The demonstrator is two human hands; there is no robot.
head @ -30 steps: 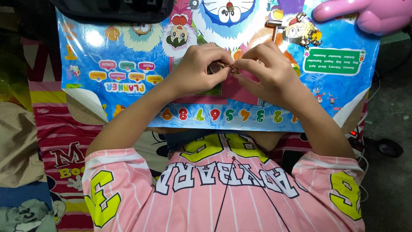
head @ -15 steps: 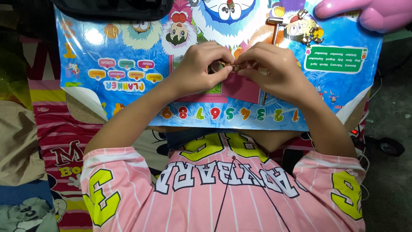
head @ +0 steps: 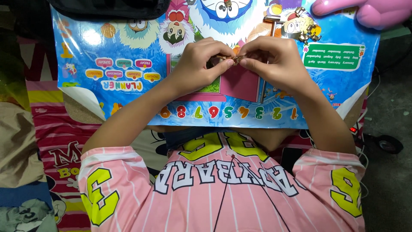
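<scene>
Seen from above, the left hand (head: 198, 64) and right hand (head: 274, 60) meet at twelve o'clock over a colourful cartoon board (head: 128, 81) serving as worktop. Both grips are closed, pinching a small gold metal piece (head: 231, 59) between the fingertips. More small metal bits (head: 307, 32) lie at one o'clock, near a pink toy (head: 369, 13).

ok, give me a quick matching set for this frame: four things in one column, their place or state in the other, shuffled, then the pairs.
1. small metal piece
2. black bag
3. pink plastic toy
4. small hammer

A. top right edge of view
B. pinched between the left hand and right hand
C. top left, on the cartoon board
D. lying on the board beyond the right hand

Pairs: 1-B, 2-C, 3-A, 4-D
</scene>
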